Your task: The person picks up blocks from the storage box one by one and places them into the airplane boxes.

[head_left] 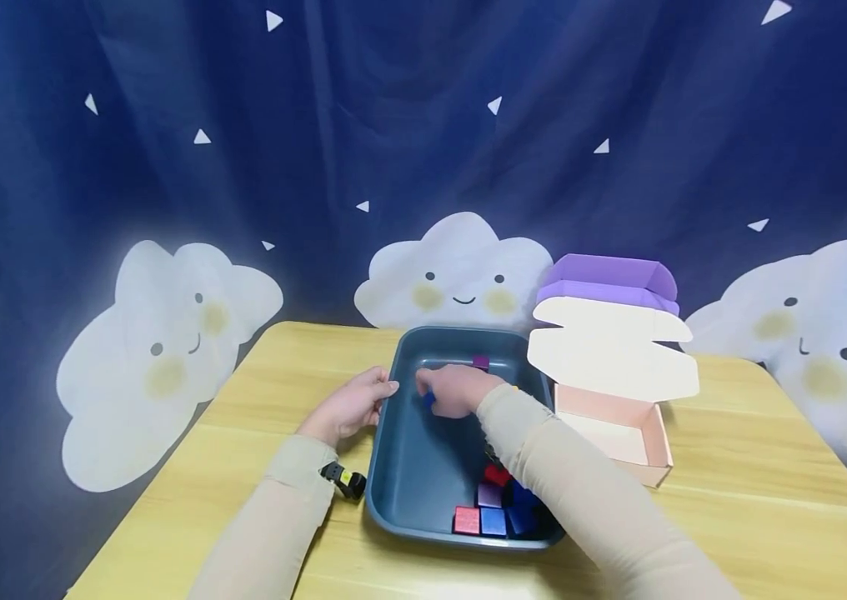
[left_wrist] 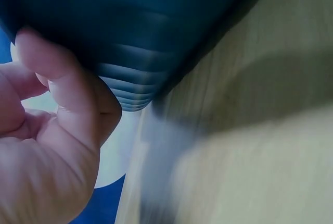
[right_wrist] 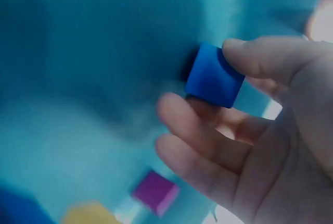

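My right hand (head_left: 457, 390) reaches into a dark blue-green plastic bin (head_left: 416, 467) and pinches a blue cube (right_wrist: 214, 75) between thumb and fingers near the bin's far left part. In the right wrist view the ring and little fingers lie loosely bent beside the cube. At the bin's left rim, my left hand (head_left: 352, 404) grips the edge with its thumb at the top. A purple block (head_left: 480, 362) lies near the far wall. Toward the near right corner are a pink-red cube (head_left: 466, 520), a blue block (head_left: 493, 522), a purple one (head_left: 489, 495) and a red piece (head_left: 497, 474).
Right of the bin stands an open cardboard box (head_left: 656, 442), pink outside, its white-lined lid (head_left: 611, 350) tipped back with a purple flap (head_left: 607, 279). A yellow piece (right_wrist: 91, 214) lies in the bin. Behind the wooden table (head_left: 754, 467) hangs a blue cloud-patterned curtain (head_left: 423, 125).
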A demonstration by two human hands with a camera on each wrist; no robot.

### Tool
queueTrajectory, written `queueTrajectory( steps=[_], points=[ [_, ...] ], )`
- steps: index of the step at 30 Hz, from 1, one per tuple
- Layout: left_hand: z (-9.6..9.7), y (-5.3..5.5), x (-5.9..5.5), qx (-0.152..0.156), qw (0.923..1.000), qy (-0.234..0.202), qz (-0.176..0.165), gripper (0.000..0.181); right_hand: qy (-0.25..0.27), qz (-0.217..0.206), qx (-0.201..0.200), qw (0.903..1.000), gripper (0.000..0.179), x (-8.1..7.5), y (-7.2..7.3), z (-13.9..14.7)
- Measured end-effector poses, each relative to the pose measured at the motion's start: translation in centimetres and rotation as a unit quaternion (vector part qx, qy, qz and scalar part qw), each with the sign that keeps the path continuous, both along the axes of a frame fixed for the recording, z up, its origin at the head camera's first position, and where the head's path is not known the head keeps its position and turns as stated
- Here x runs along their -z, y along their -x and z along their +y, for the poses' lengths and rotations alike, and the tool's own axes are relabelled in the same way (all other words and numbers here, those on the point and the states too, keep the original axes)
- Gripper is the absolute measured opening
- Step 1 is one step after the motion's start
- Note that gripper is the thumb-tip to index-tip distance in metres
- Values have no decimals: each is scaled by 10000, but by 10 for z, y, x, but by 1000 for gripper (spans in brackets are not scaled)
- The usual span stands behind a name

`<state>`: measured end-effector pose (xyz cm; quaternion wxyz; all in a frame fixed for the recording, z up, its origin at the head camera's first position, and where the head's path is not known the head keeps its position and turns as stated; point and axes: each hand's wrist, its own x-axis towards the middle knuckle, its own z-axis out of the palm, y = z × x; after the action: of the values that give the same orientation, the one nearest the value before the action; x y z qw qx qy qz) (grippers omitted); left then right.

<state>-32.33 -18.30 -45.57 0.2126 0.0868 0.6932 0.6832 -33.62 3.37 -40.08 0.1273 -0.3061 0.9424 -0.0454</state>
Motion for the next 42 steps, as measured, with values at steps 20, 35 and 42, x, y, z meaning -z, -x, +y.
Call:
queueTrajectory(
  steps=[20,35,42],
  points=[
    [-1,-3,-1,-261,9992,290,102,11,1114,688,304,9909,16,-47,-32,196],
    [6,-6,-4,-312,9988,343,168,13,1321,1489,1421,9696,20,19,-53,187],
    [5,-7,-5,-299,9988,300,229,13,1549,1093,1593,9688,19,31,-48,185]
  ],
)
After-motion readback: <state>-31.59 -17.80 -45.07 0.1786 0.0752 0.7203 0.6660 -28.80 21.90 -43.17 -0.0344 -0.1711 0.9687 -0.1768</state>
